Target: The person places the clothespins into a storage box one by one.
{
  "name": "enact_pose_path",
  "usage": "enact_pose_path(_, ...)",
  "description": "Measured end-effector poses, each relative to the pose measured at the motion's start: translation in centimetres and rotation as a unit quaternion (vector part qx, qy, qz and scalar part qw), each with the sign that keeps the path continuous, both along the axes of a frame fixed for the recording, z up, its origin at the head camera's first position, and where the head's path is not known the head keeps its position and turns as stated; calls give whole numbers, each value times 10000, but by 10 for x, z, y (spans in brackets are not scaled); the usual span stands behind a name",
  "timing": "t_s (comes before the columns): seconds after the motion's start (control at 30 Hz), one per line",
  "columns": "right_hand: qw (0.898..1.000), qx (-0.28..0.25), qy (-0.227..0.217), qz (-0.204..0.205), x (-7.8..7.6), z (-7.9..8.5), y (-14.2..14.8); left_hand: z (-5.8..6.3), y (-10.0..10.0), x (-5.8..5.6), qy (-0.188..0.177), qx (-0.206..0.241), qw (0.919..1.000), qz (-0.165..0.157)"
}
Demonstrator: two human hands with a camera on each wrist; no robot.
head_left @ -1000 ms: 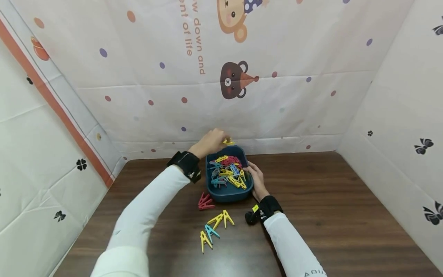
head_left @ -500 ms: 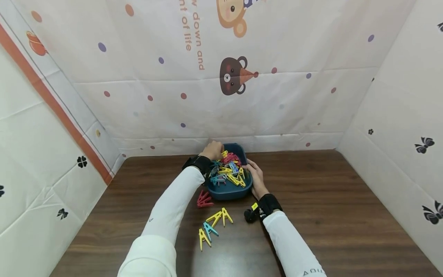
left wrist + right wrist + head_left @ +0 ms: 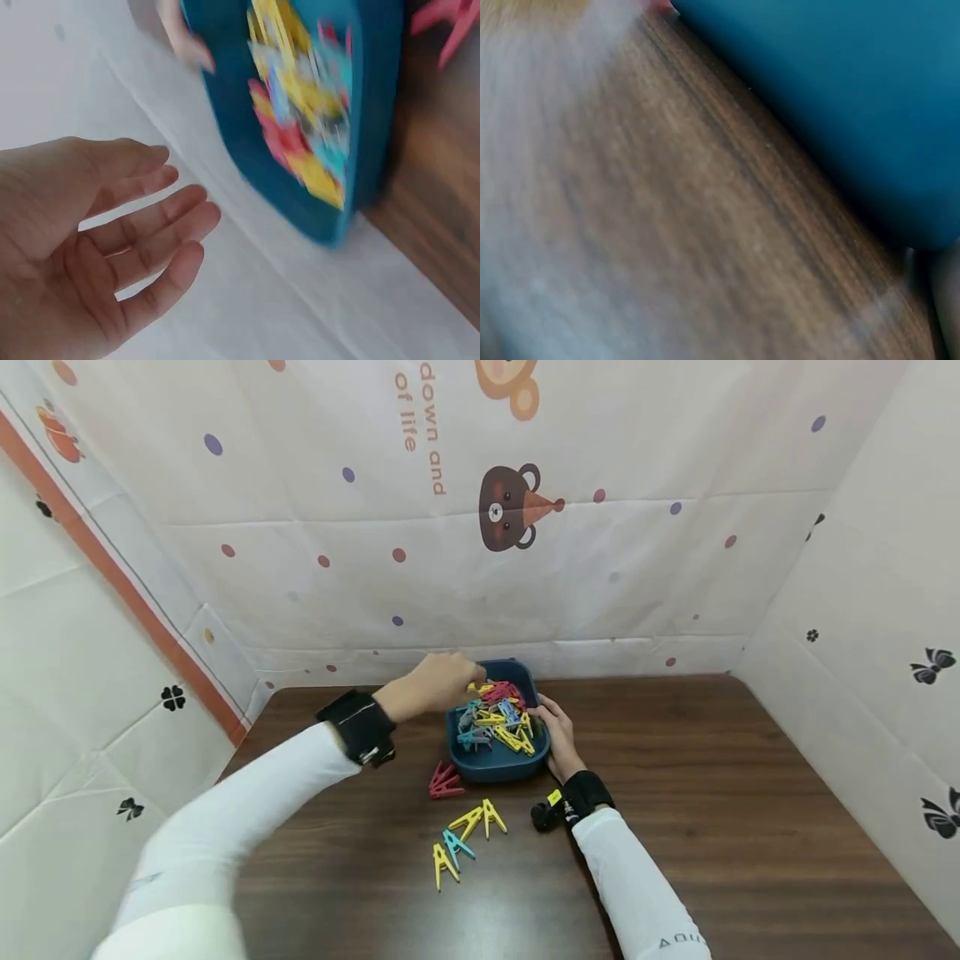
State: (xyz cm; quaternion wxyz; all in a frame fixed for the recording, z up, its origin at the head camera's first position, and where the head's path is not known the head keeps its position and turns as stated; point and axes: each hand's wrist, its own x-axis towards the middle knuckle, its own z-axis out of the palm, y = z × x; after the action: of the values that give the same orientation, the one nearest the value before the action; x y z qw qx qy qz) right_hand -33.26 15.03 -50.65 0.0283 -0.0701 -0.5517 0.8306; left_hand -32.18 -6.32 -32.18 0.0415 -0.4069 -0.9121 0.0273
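Observation:
A dark blue plastic bin (image 3: 495, 770) stands on the table near the back wall, holding a heap of yellow, red, blue and teal clothespins (image 3: 501, 714). My left hand (image 3: 438, 683) hovers by the bin's far left rim; in the left wrist view the same hand (image 3: 112, 232) has loosely bent fingers and nothing between them. At the bin's right wall, my right hand (image 3: 558, 735) grips the rim. The right wrist view shows mostly the bin's blurred outer wall (image 3: 855, 90) and hides most of that hand.
Red clothespins (image 3: 446, 781) lie left of the bin. In front of it are yellow clothespins (image 3: 445, 865) and a teal one (image 3: 457, 846). A printed cloth wall (image 3: 337, 593) rises right behind the table's (image 3: 712, 793) back edge.
My left hand carried a yellow clothespin over the bin, dipped to its left side, let go, and has now drawn back leftward without it. The right hand stays on the bin.

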Motion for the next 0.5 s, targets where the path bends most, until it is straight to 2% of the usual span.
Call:
enact_pose_path(0.03,10000,6,7,12,-1,1,0,0,-1,14,-36,-119,9997,-211)
enact_pose_path(0.1,10000,14,-10,2,-4,2,1,-7,-5,41,-261,-391,9972,-577)
enact_pose_path(0.2,10000,41,-59,-24,-7,3,3,-31,-15,77,-652,-974,9880,-1008)
enact_pose_path(0.27,10000,58,-75,0,-10,4,3,-51,-25,94,-1015,-1347,9782,-1214)
enact_pose_path(0.33,9999,34,-106,36,-12,3,3,-69,-34,107,-1288,-1684,9675,-1378)
enact_pose_path(0.4,9999,4,-117,64,-14,3,3,-84,-41,115,-1550,-1846,9594,-1464)
enact_pose_path(0.5,9999,-20,-111,91,-17,2,4,-96,-47,119,-1697,-1888,9549,-1537)
